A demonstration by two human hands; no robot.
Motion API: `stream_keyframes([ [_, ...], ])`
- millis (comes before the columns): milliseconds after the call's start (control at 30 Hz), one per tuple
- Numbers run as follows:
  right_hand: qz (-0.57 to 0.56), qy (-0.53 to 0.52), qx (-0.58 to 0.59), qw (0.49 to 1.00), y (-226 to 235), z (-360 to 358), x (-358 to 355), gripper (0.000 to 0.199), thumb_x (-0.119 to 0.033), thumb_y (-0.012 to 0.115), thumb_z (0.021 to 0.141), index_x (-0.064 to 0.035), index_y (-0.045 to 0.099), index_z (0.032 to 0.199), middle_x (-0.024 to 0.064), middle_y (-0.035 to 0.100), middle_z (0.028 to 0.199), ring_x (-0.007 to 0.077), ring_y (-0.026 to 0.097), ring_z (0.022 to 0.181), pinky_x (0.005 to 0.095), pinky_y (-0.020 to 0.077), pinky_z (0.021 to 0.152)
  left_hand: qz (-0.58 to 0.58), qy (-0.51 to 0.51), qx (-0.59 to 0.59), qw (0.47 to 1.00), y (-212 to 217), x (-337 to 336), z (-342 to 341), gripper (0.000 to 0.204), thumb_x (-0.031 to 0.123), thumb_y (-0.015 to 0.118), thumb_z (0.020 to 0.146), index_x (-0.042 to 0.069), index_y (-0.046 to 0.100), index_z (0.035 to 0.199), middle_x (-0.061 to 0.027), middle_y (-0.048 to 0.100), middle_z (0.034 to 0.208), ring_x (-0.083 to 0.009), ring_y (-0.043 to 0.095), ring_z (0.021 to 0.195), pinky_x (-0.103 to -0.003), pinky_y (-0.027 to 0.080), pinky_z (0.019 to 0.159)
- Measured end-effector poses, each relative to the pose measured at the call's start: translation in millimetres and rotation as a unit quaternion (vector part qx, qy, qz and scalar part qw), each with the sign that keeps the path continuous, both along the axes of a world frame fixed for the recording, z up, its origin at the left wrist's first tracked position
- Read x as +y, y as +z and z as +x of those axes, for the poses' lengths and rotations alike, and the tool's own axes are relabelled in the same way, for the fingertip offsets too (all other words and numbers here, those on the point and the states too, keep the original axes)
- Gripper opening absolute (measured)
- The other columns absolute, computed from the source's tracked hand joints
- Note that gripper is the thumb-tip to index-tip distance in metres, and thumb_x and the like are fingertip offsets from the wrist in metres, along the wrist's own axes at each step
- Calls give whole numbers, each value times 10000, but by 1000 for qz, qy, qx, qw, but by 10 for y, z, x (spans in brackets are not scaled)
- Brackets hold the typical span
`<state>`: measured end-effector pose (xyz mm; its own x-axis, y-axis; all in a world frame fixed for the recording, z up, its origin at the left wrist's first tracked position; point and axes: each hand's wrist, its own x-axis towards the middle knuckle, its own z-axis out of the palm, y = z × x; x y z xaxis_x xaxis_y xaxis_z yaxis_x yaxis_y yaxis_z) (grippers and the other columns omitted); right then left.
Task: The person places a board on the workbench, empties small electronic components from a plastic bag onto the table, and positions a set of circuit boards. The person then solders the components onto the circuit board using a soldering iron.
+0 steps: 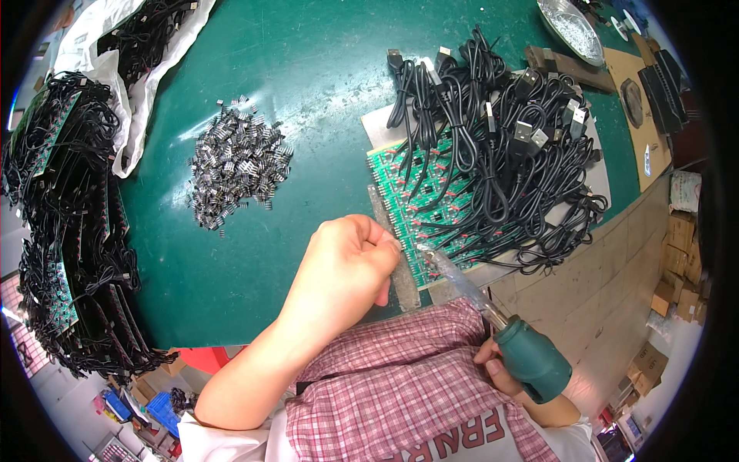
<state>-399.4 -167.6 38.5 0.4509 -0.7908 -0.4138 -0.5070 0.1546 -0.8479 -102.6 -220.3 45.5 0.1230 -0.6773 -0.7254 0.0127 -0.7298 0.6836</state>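
My left hand (pixel 346 262) is closed in a pinch at the near left edge of a green circuit board panel (pixel 412 202). Whatever sits between its thumb and finger is too small or hidden to name. In my right hand (pixel 499 371), partly covered by the tool, is a soldering iron (pixel 531 358) with a thick green handle. Its tip reaches the board close to my left fingertips. Bundled black USB cables (pixel 493 165) lie across the right part of the panel, their thin ends running to the board. A narrow grey bar (pixel 402 285) lies along the panel's left edge.
A pile of small black and silver connectors (pixel 240 163) lies on the green table (pixel 323 100). Stacked boards with black cables (pixel 73 223) line the left edge, beside a white bag (pixel 142 100). A metal dish (pixel 571 31) and wood strip (pixel 570 69) are at the far right.
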Motion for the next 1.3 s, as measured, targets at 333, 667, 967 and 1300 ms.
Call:
stream_keyframes([
  [333, 8, -15, -41, 999, -79, 118, -119, 101, -170, 668, 803, -76, 699, 785, 53, 679, 730, 205, 659, 659, 311, 534, 636, -45, -39, -62, 996, 53, 104, 31, 171, 127, 590, 932, -39, 628, 914, -17, 573, 573, -64, 500, 478, -251, 380, 460],
  [667, -52, 0, -46, 998, -74, 232, -165, 86, -121, 685, 778, -80, 695, 852, 23, 704, 764, 184, 667, 679, 302, 542, 666, -265, -233, -689, 632, -71, -249, 658, 108, 56, 672, 692, 41, 586, 754, -104, 539, 815, -280, 550, 825, -369, 520, 661],
  [967, -120, 114, 10, 986, -29, 266, -240, 149, -118, 722, 759, -94, 692, 902, 10, 716, 780, 174, 681, 695, 299, 550, 685, -290, -38, -495, 819, -14, -219, 810, 38, 12, 601, 837, -4, 604, 871, -32, 555, 754, -105, 472, 654, -256, 399, 603],
  [1300, -67, 94, -73, 991, 28, 424, -318, 168, -76, 686, 808, -27, 648, 964, 54, 708, 785, 176, 687, 697, 298, 552, 671, -401, -20, -586, 704, -178, -344, 1527, 60, 63, 519, 933, 20, 553, 959, -135, 603, 1257, -286, 527, 1149, -377, 385, 996],
])
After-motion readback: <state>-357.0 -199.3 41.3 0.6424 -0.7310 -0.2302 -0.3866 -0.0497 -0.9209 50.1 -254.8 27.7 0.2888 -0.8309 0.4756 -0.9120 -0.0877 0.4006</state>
